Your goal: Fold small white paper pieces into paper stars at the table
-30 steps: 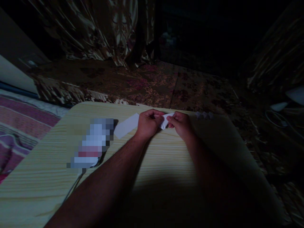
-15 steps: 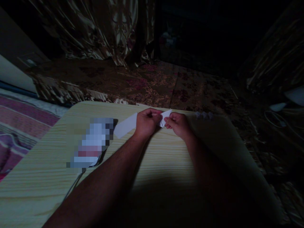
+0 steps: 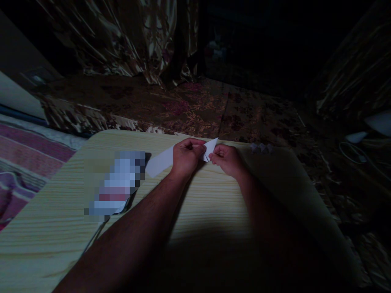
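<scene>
Between my hands is a folded piece of white paper (image 3: 210, 149), its sharp corner pointing up and away from me. My left hand (image 3: 186, 156) pinches it from the left with thumb and fingers closed. At the paper's lower right edge are the curled fingertips of my right hand (image 3: 225, 159), gripping or pressing it. A white paper strip (image 3: 160, 162) shows left of my left hand; the hand hides whether it joins the folded piece. Several small folded paper shapes (image 3: 261, 148) sit in shadow near the far edge, right of my right hand.
Both forearms extend over a light wooden table (image 3: 210, 203). On its left lies a blurred-out device (image 3: 120, 179) with a cable (image 3: 91, 238). Beyond the far edge is a ledge with patterned fabric (image 3: 183, 101). A striped bedcover (image 3: 27, 154) is at the left.
The folded paper's tip has shifted slightly up and left. My right fingertips have slid a little down along its edge, while my left hand has moved slightly left.
</scene>
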Demonstrator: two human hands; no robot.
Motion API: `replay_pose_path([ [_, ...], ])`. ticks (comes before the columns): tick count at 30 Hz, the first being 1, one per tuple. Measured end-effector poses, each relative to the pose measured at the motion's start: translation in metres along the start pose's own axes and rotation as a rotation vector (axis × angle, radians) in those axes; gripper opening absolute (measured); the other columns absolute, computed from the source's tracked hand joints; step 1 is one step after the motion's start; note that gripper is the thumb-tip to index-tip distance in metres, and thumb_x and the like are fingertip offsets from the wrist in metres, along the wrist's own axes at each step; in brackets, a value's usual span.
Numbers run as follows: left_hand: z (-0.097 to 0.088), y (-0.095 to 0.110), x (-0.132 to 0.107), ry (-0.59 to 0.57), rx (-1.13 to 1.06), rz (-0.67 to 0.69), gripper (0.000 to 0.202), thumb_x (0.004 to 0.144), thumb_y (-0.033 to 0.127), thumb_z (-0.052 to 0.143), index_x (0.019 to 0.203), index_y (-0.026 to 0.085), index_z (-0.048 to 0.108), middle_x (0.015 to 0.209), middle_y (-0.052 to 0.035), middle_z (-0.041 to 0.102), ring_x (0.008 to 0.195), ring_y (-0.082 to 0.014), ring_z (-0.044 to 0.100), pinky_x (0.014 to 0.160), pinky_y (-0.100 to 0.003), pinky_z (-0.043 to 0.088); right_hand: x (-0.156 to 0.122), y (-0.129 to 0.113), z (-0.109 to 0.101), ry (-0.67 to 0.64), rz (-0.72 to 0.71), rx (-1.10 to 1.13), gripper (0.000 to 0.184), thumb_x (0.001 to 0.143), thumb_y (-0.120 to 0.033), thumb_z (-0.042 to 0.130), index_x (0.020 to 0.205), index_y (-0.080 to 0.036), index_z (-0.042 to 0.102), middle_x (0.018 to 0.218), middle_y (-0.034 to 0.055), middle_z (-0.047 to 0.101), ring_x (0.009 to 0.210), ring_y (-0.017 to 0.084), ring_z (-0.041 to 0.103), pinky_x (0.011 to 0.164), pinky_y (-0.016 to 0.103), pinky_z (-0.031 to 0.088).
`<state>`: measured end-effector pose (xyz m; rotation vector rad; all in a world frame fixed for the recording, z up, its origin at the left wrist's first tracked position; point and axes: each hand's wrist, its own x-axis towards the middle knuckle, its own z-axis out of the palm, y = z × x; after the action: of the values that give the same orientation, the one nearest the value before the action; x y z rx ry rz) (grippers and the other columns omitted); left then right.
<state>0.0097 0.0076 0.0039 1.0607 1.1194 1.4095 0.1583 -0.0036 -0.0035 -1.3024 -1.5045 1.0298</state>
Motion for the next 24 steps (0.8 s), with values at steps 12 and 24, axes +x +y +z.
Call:
replay_pose_path([
  [12,-0.0020,-0.0029,0.0057,0.038,-0.127,0.028,0.024,0.061,0.026,0.076,0.081,0.014,0.071,0.066,-0.0011,0.066,0.055,-0.0102,0.056,0.054,-0.023,0.044,-0.0030,-0.0033,-0.0017,-0.075,-0.051,-0.040,0.015,0.076,-0.032,0.060,0.074,-0.017,0.061,0.063,-0.0020,0.060,0.058,0.011,0.053,0.055,0.023,0.039],
  [24,-0.0017,-0.0029,0.0047,0.015,-0.125,0.012,0.027,0.060,0.028,0.077,0.083,0.014,0.070,0.067,-0.0008,0.065,0.056,-0.0101,0.056,0.057,-0.023,0.044,-0.0043,0.0004,0.0002,-0.035,-0.084,-0.081,0.022,0.078,-0.036,0.063,0.066,-0.018,0.057,0.059,-0.0017,0.059,0.055,0.011,0.052,0.054,0.023,0.038],
])
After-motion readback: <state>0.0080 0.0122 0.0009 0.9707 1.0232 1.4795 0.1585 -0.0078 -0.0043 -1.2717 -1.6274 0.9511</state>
